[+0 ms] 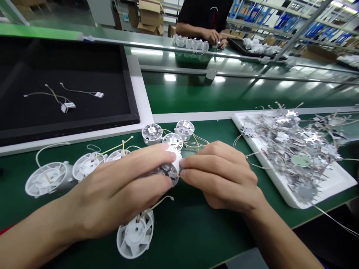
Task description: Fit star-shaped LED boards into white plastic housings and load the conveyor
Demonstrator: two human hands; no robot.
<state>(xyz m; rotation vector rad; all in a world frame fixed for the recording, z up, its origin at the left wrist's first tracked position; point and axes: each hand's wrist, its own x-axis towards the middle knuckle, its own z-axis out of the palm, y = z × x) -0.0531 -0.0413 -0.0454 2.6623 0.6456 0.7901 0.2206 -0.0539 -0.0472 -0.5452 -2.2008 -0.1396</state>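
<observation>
So the biggest thing here is the dark green flat-topped worktable (193,239). Across the way there's a person in a black short-sleeved top (204,16), both hands on some small white part. Left side of the table has a wide black flat tray with a raised edge (92,74); the right has a white shallow rectangular tray (340,179) heaped with silver star-shaped metal plates (311,136) and thin wires.

Right in the middle, two bare hands are on one small round white-and-grey plastic housing (176,160). It sits between them, partly covered. The left hand (117,183) reaches over from its left, fingertips clamped on its top and lower side, thumb out of sight. The right hand (224,173) has thumb and finger pinched together at its right edge.

Just beyond the fingers are three little round housings with silver inserts and white labels (184,129). Larger white spoked plastic housings (46,179) lie around the left hand, three beyond it, one (135,235) nearer the wearer. Smallest of all: white-labelled wired pieces (67,107) in the black tray.
</observation>
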